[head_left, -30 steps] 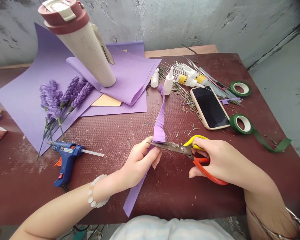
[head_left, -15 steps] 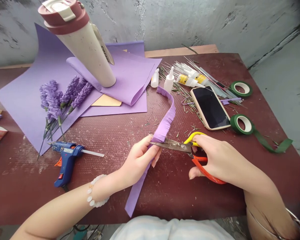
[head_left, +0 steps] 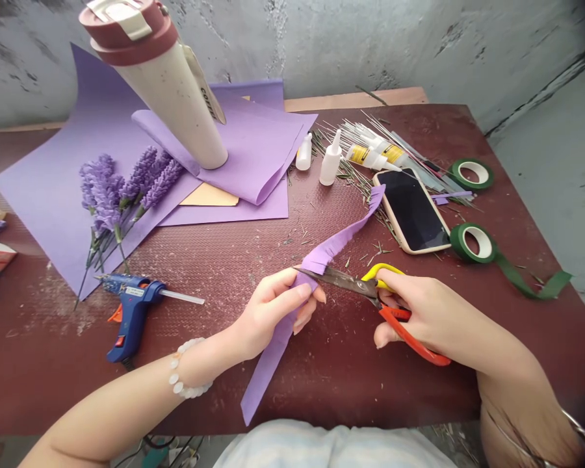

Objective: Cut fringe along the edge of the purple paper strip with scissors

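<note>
purple paper strip, fringed along one edge: where is it?

held above a dark red textured mat, its fringed length reaching up to just beside a smartphone, its plain tail dropping toward the near edge of the mat.

and the grip on it?

left hand, wearing a pale bead bracelet, pinches the strip between thumb and curled fingers, pressed together on the paper.

the other hand?

right hand grasps orange-and-yellow-handled scissors, fingers in the handles. the steel blades are slightly spread, their tips at the strip's edge, just beyond the left hand.

what lies around them?

left of the hands, a blue hot glue gun lies on the mat, a glue stick in its nozzle end. beyond it, purple lavender sprigs rest on stacked lilac paper sheets, under a tilted cream tumbler with a maroon lid.

further right?

two white glue bottles stand near the top of the strip, among scattered green needles. two rolls of green floral tape sit to the right of the phone, one trailing a loose end.
</note>
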`<state>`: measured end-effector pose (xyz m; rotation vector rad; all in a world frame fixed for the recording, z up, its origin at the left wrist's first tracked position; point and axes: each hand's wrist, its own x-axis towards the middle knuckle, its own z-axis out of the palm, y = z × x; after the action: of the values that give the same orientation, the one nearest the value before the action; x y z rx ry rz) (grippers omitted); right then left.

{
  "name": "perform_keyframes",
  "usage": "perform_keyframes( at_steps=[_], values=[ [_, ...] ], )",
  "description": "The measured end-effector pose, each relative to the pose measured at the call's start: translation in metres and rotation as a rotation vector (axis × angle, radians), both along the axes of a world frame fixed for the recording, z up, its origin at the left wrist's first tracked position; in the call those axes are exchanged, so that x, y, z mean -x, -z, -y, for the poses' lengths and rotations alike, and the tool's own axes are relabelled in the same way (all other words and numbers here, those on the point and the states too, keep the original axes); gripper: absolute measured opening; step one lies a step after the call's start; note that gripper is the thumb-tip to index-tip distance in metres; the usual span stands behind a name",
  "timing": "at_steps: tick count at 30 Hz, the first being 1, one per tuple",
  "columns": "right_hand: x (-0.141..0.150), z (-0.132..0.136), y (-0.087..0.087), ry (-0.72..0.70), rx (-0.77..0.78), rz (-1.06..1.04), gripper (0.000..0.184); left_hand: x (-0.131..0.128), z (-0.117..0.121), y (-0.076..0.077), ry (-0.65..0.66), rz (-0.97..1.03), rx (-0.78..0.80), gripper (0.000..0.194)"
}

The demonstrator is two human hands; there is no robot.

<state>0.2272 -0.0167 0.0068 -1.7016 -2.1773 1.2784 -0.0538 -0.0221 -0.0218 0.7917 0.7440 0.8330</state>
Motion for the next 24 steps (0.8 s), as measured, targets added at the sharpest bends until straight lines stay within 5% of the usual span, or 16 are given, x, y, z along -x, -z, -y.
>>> perform_keyframes(
  at_steps=[8, 17, 24],
  values=[
    [0.0014, -0.0007, 0.0017, 0.043, 0.009, 0.023, 0.045, -0.0036, 0.0009, -0.0029, -0.076, 0.023, -0.015, 0.037],
    [-0.0023, 0.0005, 0.0058, 0.015, -0.054, 0.043, 0.06, -0.0099, -0.0081, -0.0039, -0.414, -0.132, 0.043, 0.026],
    [-0.0013, 0.0007, 0.0055, 0.004, -0.078, 0.058, 0.063, -0.0074, -0.006, -0.0027, -0.295, -0.194, 0.022, 0.024]
  ],
)
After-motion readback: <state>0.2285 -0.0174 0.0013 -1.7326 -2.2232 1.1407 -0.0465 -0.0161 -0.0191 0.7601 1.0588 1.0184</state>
